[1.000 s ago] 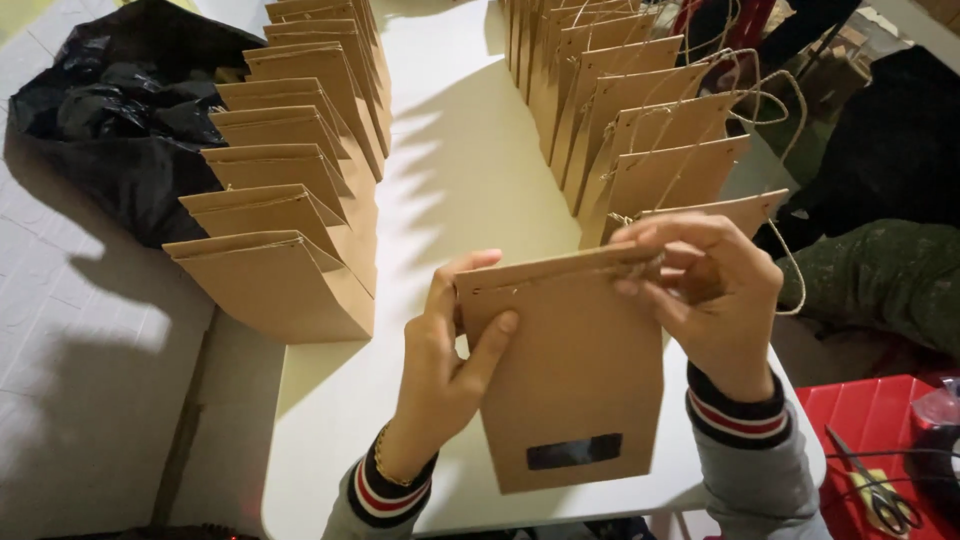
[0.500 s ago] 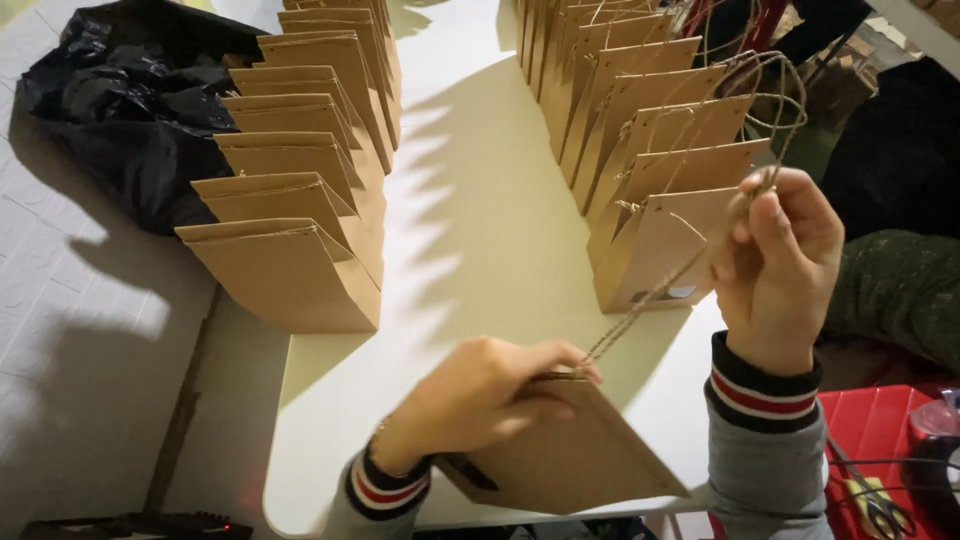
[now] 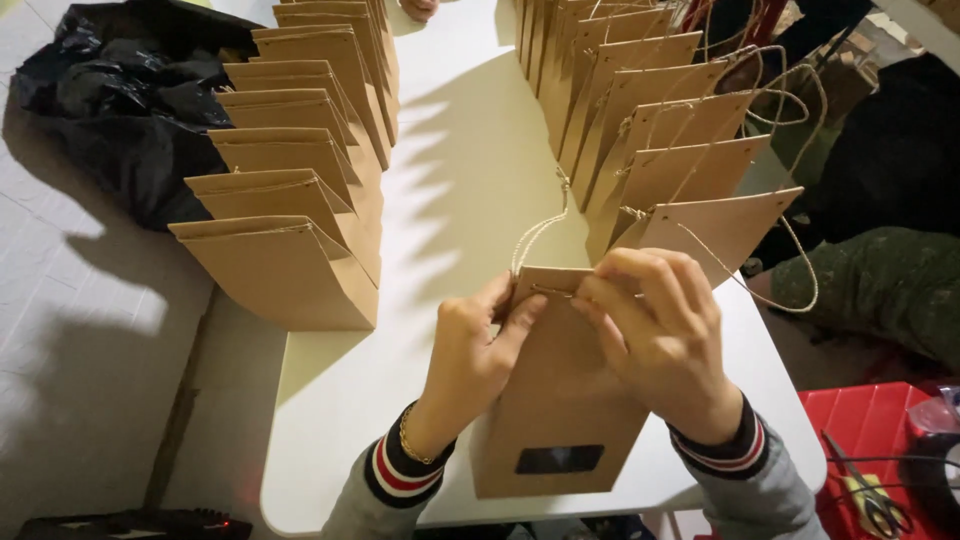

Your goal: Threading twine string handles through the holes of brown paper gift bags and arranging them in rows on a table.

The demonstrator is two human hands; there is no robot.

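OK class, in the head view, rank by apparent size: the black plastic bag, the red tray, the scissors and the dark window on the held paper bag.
1. Black plastic bag
2. Red tray, cut off by the frame
3. Scissors and dark window: look alike, not ranked.

Two hands work at 6 o'clock: the left hand (image 3: 470,350) and the right hand (image 3: 655,330), both on one flat bag (image 3: 560,400). At 10 o'clock stands a row of at least seven bags (image 3: 285,265); at 1 o'clock, a row of at least seven bags with cord handles (image 3: 700,225). One black sack (image 3: 130,110) lies at 10 o'clock, one red box (image 3: 870,440) at 4 o'clock, holding one pair of scissors (image 3: 870,495).
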